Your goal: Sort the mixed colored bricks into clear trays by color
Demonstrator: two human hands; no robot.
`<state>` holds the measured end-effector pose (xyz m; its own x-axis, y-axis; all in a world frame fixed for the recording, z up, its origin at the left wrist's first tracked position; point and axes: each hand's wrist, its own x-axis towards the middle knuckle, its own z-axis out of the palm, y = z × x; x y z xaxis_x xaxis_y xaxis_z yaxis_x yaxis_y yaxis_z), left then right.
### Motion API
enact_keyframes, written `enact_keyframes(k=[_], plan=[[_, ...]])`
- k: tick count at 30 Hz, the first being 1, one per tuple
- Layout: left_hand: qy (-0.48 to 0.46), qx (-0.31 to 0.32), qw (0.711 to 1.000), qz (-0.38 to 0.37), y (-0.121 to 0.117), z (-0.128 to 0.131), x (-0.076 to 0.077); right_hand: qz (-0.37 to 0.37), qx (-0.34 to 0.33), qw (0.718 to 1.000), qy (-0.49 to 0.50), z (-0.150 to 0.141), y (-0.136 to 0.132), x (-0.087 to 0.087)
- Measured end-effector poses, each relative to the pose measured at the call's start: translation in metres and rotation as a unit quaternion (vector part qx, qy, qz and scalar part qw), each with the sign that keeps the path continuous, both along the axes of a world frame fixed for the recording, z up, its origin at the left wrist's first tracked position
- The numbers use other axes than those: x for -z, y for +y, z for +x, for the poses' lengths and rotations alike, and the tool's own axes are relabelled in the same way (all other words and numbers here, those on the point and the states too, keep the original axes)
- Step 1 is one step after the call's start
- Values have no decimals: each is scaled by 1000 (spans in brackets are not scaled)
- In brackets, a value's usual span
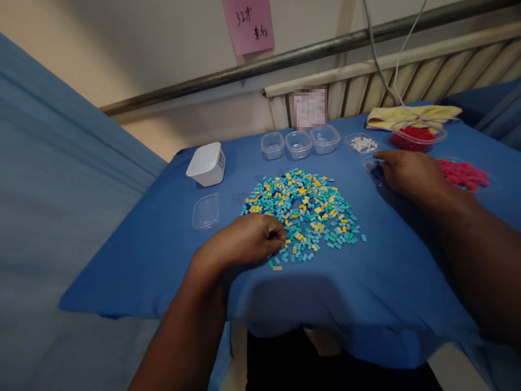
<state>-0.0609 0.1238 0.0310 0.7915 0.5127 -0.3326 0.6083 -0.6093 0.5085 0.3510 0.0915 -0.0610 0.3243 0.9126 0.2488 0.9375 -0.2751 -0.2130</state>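
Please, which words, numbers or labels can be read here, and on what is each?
"32": pink paper on the wall; its other handwritten characters are unclear.
Dark label on the white plastic tub: too small to read.
Sheet by the radiator: blurred, unreadable.

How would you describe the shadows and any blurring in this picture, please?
Head view: a broad dark shadow on the blue cloth in front of the small blocks, another below the right arm; head view again: the paper by the radiator is pixelated.

Lying heaped on blue cloth (pixel 142 255) as small, mostly teal-and-yellow bricks (pixel 306 201); sitting in a clear dish (pixel 367 164) as dark-blue pieces (pixel 377 172).
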Motion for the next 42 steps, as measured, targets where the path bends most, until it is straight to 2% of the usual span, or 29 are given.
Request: enact_keyframes(k=[3, 7, 11, 15, 20, 23, 26, 29, 33, 38, 40, 42], plan=[[17, 2, 999, 44, -3, -7, 0, 37, -27, 999, 2, 0, 0, 1], [-12, 29, 998, 52, -7, -14, 2, 81, -79, 993, 21, -17, -2, -9], [6, 45, 996, 72, -10, -8, 1, 98, -193, 976, 24, -49, -6, -16], [49, 63, 992, 94, -11, 2, -3, 116, -311, 943, 9, -74, -9, -13], [55, 71, 991, 102, -10, 3, -8, 165, -396, 902, 58, -102, -19, -16], [21, 48, 995, 87, -4, 1, -9, 170, -448, 871, 111, -126, -29, -21], [-42, 33, 998, 24, 2, 7, -5, 160, -492, 841, 161, -149, -38, -23], [-108, 2, 993, -41, 5, 20, 0, 155, -490, 829, 220, -159, -43, -23], [-176, -24, 980, -86, 13, 27, -1, 154, -438, 833, 301, -156, -41, -28], [-195, -70, 978, -2, 33, 7, -2, 139, -350, 852, 363, -145, -30, -24], [-163, -49, 985, 28, 36, -2, 3, 146, -340, 858, 357, -143, -27, -20], [-120, 3, 991, 60, 32, -5, 10, 154, -352, 861, 334, -143, -25, -18]])
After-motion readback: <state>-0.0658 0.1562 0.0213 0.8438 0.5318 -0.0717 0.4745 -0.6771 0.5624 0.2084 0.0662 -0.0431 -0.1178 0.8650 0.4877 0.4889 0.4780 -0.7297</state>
